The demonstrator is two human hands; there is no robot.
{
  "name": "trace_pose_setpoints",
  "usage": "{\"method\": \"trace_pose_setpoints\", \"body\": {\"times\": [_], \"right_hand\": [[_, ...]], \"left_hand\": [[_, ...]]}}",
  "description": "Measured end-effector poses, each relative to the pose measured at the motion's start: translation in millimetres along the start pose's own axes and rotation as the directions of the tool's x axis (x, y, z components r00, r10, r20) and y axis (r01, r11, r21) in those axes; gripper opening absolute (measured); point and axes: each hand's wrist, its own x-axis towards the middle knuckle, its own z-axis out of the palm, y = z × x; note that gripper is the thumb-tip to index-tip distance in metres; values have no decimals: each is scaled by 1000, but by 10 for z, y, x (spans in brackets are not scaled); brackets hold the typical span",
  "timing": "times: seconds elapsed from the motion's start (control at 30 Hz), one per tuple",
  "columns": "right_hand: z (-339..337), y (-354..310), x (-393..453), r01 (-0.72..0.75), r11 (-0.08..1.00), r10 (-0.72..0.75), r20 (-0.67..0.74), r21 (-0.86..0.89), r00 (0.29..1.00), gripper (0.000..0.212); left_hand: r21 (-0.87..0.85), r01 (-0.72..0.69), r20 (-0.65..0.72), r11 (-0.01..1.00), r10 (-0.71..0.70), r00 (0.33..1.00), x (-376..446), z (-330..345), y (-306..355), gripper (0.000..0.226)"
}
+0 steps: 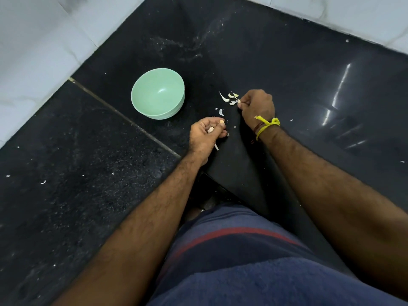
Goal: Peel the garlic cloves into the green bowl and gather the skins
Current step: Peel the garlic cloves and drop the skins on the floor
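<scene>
A pale green bowl [158, 93] stands on the black counter [276, 62], and nothing shows inside it. To its right lies a small heap of white garlic skins [229, 97]. My right hand [257, 106], with a yellow thread at the wrist, pinches a bit of skin at the heap's right edge. My left hand [206, 134] is curled round garlic cloves [210, 129], one of which peeks out between the fingers, below and right of the bowl. More skin flakes [221, 111] lie between the two hands.
White tiled walls [44, 51] border the counter at the left and at the back right. A seam [123, 117] crosses the counter left of the bowl. Stray flakes [43, 182] dot the left slab. My blue striped clothing fills the bottom.
</scene>
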Motion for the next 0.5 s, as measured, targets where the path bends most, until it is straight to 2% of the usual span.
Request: {"method": "trace_pose_setpoints", "body": {"times": [0.13, 0.2, 0.27, 0.37, 0.43, 0.5], "right_hand": [[5, 18, -40, 68, 991, -75, -52, -119, 996, 18], [-1, 14, -134, 93, 995, -98, -134, -43, 986, 12], [8, 1, -278, 108, 988, -90, -154, 114, 984, 7], [88, 20, -448, 17, 931, -26, 20, 364, 999, 7], [174, 59, -488, -36, 908, -26, 141, 418, 990, 9], [213, 79, -503, -59, 900, -32, 200, 432, 979, 11]], "left_hand": [[-66, 5, -11, 998, -6, 1000, 1, -8, 16, 8], [-94, 12, -26, 995, -15, 1000, 4, 0, 10, 12], [-101, 16, -37, 995, -20, 999, 9, 5, -5, 16], [-107, 15, -16, 994, -17, 1000, 20, -10, -4, 22], [-111, 23, 13, 994, -22, 1000, 12, -28, 8, 27], [-110, 32, 41, 993, -28, 999, -3, -32, 15, 32]]}}
